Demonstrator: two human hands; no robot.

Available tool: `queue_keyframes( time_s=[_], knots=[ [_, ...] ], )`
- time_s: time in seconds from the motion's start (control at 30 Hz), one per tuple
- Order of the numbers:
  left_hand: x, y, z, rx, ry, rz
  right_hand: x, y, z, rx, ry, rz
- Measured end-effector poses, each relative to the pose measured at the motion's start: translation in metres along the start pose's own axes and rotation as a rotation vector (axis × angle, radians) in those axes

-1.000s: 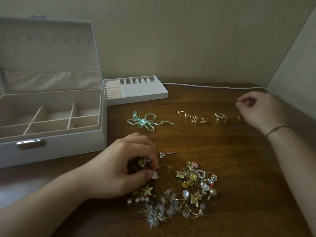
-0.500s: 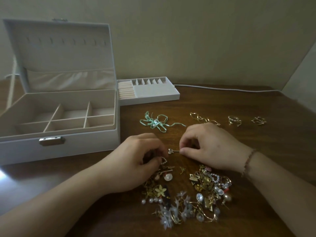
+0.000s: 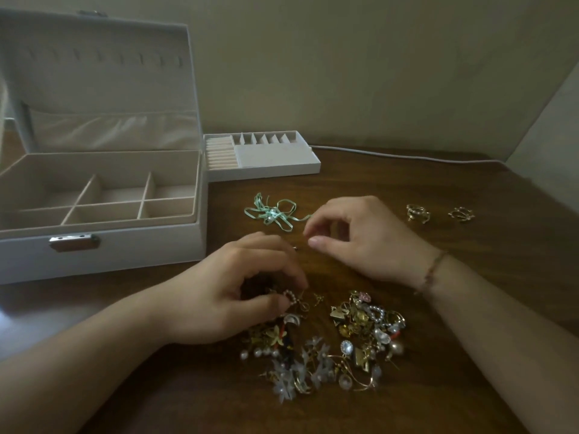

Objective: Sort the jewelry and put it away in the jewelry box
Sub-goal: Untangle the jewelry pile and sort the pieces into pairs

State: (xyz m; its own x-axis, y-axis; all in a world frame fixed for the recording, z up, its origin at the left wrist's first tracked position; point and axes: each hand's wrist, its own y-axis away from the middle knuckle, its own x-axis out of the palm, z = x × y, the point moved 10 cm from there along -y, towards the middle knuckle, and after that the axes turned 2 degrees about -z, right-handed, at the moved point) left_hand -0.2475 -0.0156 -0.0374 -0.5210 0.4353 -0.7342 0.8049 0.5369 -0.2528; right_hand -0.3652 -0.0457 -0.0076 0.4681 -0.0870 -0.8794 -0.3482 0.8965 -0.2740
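Two hands at work over jewelry pile (image 3: pixel 326 343) on tabletop (image 3: pixel 470 277): left hand (image 3: pixel 238 296) pinching pearl ring (image 3: pixel 289 296), right hand (image 3: pixel 360 236) fingers curled, contents unclear. Sorting stage; next, probably carrying to empty jewelry box (image 3: pixel 103 245).

No writing, label, brand, number or sign can be read anywhere in the head view.
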Motion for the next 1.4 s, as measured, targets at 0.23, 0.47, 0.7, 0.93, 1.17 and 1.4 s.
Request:
queue_keyframes(
  time_s=[0.23,0.47,0.7,0.93,1.17,1.4],
  knots=[
    [0.011,0.003,-0.007,0.048,0.008,0.141,-0.019,0.051,-0.006,0.046,0.023,0.482],
    [0.008,0.004,-0.011,0.009,0.058,0.142,0.003,0.056,0.034,-0.153,0.033,0.527],
    [0.008,0.003,-0.013,0.027,0.031,0.146,0.036,0.063,0.036,-0.142,0.137,0.685],
    [0.01,0.003,-0.012,0.046,0.053,0.167,0.018,0.064,0.001,0.11,0.022,0.69],
    [0.018,0.001,-0.007,0.134,-0.033,0.169,0.002,0.063,-0.032,0.26,-0.065,0.648],
    [0.023,0.002,-0.006,0.154,-0.103,0.213,0.001,0.063,-0.037,0.301,-0.178,0.65]
  ],
)
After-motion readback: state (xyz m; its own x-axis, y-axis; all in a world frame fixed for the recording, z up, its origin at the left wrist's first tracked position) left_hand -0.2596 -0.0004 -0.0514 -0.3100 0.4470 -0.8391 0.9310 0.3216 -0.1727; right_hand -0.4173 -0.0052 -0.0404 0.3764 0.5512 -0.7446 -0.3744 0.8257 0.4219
